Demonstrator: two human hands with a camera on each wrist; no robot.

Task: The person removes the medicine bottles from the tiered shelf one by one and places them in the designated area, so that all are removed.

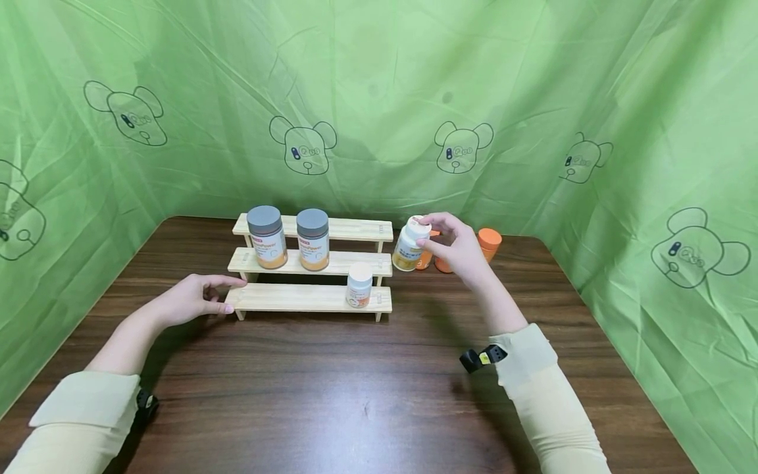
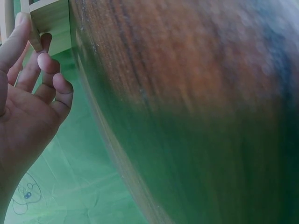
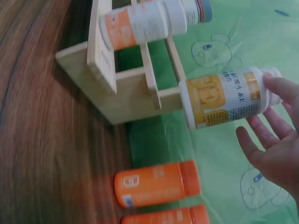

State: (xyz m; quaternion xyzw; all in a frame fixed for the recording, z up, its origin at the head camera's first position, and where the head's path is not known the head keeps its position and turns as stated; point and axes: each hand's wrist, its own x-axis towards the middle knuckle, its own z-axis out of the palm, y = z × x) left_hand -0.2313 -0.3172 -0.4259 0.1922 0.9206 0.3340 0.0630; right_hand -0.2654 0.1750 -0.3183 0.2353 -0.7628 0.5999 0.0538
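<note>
A white pill bottle with a yellow label is off the table at the right end of the three-step wooden rack. My right hand pinches it by its white cap; the right wrist view shows the yellow label facing the camera. At the rack's left end, my left hand grips the lowest step between thumb and fingers. Two grey-lidded bottles, the left one and the right one, stand on the middle step. A small white bottle stands at the right of the lowest step.
Behind my right hand stand several orange bottles, one with an orange cap; two show in the right wrist view, the nearer orange bottle upright on the table. The dark wooden table is enclosed by green cloth at back and sides.
</note>
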